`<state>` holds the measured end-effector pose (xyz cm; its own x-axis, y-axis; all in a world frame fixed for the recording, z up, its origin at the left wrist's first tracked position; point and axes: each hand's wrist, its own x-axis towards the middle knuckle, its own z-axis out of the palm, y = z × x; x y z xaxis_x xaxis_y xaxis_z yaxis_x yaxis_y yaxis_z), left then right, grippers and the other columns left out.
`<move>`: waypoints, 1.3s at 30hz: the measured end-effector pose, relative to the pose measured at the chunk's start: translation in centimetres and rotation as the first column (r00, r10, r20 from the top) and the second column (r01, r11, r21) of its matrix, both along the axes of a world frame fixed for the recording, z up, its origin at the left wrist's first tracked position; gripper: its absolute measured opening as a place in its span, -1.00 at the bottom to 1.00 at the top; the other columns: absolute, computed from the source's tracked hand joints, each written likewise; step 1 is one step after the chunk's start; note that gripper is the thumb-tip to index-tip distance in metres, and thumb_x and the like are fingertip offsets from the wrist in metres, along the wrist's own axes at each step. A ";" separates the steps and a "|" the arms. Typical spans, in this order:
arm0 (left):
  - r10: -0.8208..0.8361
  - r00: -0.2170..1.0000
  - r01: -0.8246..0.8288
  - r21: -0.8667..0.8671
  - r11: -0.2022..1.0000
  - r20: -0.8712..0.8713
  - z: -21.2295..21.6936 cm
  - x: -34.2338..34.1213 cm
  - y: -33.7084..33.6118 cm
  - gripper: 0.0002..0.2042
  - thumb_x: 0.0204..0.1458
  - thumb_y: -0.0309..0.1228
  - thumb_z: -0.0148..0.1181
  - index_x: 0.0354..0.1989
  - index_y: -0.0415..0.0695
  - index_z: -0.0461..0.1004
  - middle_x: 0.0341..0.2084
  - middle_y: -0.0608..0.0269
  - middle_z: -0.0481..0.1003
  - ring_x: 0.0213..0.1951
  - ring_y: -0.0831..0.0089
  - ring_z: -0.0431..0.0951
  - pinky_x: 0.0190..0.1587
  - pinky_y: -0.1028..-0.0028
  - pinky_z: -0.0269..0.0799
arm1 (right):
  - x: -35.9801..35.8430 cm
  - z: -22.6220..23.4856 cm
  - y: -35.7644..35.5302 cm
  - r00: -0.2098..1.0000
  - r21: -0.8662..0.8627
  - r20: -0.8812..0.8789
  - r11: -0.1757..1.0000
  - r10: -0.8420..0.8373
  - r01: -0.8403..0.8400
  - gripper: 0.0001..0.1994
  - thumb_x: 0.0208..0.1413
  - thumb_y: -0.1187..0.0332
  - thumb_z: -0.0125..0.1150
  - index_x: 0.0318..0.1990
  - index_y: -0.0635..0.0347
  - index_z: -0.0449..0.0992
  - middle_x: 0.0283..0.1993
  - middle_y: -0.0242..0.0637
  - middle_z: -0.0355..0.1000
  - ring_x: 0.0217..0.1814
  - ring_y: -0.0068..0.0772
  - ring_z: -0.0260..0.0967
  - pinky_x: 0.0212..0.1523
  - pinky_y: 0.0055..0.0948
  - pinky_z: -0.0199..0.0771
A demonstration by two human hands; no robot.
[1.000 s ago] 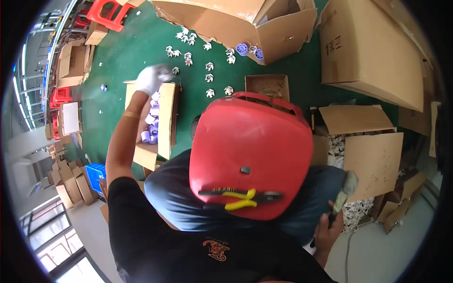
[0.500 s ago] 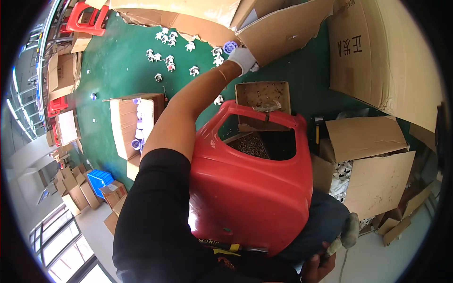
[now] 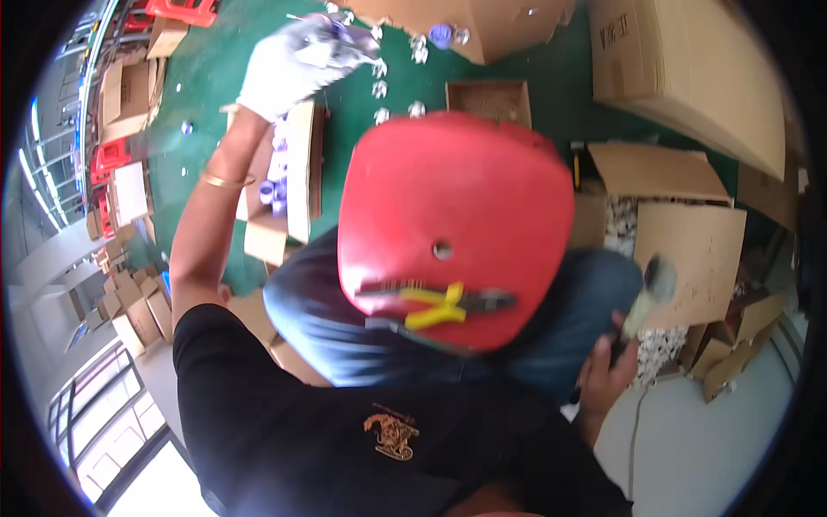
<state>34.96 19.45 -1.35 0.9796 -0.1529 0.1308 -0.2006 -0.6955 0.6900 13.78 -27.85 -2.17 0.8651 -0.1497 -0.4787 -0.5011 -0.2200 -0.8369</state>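
Observation:
My left hand (image 3: 297, 65), in a white glove, is raised over the green floor at the upper left. Its fingers close around a greyish-white part (image 3: 349, 43) with a purplish tint, blurred by motion. Low on the right, my bare right hand (image 3: 606, 375) grips a tool (image 3: 642, 312) with a pale greenish neck and a dark rounded end; its kind is unclear. Between my legs stands a red plastic stool (image 3: 457, 189). Yellow-handled pliers (image 3: 439, 306) lie on its near part beside other dark tools.
An open carton (image 3: 301, 172) with white and purple parts stands left of the stool. Small white parts (image 3: 380, 89) and a purple ring (image 3: 441, 34) lie on the floor ahead. To the right, a carton (image 3: 689, 258) holds many small pieces. A big box (image 3: 689, 77) stands behind it.
My left hand has moved left and back from the floor by the far carton, with a part in it. The stool looks more upright. My right hand and its tool have risen.

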 end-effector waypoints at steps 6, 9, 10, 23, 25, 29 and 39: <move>0.067 0.956 -0.125 -0.190 0.974 -0.287 4.9 -13.6 -6.4 -0.62 -0.14 -0.35 0.43 -0.12 -0.21 0.53 -0.31 0.23 0.56 -0.36 0.46 0.52 -0.25 0.54 0.48 | -0.3 -1.0 -0.4 0.993 0.164 0.101 0.984 0.057 -0.073 -0.65 0.24 0.41 0.02 0.17 0.22 0.36 -0.54 -0.50 0.22 -0.80 -0.77 -0.09 -0.81 -0.70 -0.10; -0.008 0.982 -0.030 -0.195 0.980 -0.190 2.9 -16.4 -8.8 -0.54 -0.20 -0.26 0.48 -0.10 -0.17 0.55 -0.32 0.23 0.56 -0.39 0.42 0.50 -0.24 0.46 0.48 | -0.8 -1.5 -0.1 0.973 0.094 0.204 0.987 0.110 -0.132 -0.67 0.21 0.39 0.08 0.11 0.21 0.42 -0.52 -0.49 0.25 -0.66 -0.69 0.02 -0.62 -0.66 0.04; -0.130 0.990 0.119 0.169 0.978 0.053 2.3 -16.9 -9.6 -0.51 -0.23 -0.23 0.50 -0.09 -0.16 0.56 -0.33 0.22 0.56 -0.40 0.38 0.50 -0.24 0.42 0.48 | -1.1 -1.6 0.0 0.957 0.021 0.252 0.988 0.146 -0.156 -0.69 0.17 0.38 0.12 0.07 0.21 0.46 -0.49 -0.47 0.29 -0.54 -0.61 0.13 -0.45 -0.62 0.18; 0.192 0.981 -0.191 0.269 0.944 0.021 2.2 -19.2 -13.6 -0.25 -0.37 -0.16 0.55 0.04 -0.34 0.45 -0.21 0.00 0.56 -0.24 0.18 0.58 -0.08 0.42 0.49 | -1.8 -2.0 0.0 0.884 -0.139 0.442 0.985 0.153 -0.101 -0.68 0.20 0.35 0.09 0.08 0.22 0.46 -0.53 -0.50 0.24 -0.56 -0.64 0.04 -0.46 -0.60 0.08; 0.263 0.965 -0.254 0.282 0.925 0.005 3.1 -20.6 -10.0 -0.31 -0.19 -0.15 0.47 0.08 -0.35 0.41 -0.14 0.00 0.54 -0.20 0.25 0.57 -0.07 0.40 0.49 | -1.7 -2.0 -0.1 0.890 -0.142 0.432 0.985 0.147 -0.093 -0.68 0.19 0.35 0.09 0.08 0.22 0.47 -0.52 -0.50 0.24 -0.54 -0.62 0.05 -0.43 -0.58 0.09; 0.369 0.880 -0.474 -0.514 0.715 -0.298 4.3 -23.6 -5.2 -0.55 0.12 -0.26 0.22 0.11 -0.27 0.41 -0.08 0.07 0.51 -0.18 0.35 0.56 -0.11 0.45 0.49 | -1.7 -2.1 -0.3 0.872 -0.120 0.467 0.988 0.145 -0.100 -0.68 0.19 0.35 0.09 0.07 0.21 0.47 -0.52 -0.49 0.25 -0.55 -0.62 0.04 -0.44 -0.58 0.08; 0.342 0.939 -0.224 -0.803 0.553 -0.027 3.3 -17.3 -14.5 -0.73 0.25 -0.40 0.03 0.05 -0.24 0.43 -0.19 0.15 0.57 -0.26 0.52 0.57 -0.26 0.66 0.41 | -1.8 -1.8 0.3 0.870 -0.176 0.454 0.976 0.193 -0.125 -0.69 0.19 0.35 0.10 0.06 0.22 0.47 -0.50 -0.46 0.29 -0.52 -0.61 0.07 -0.41 -0.58 0.13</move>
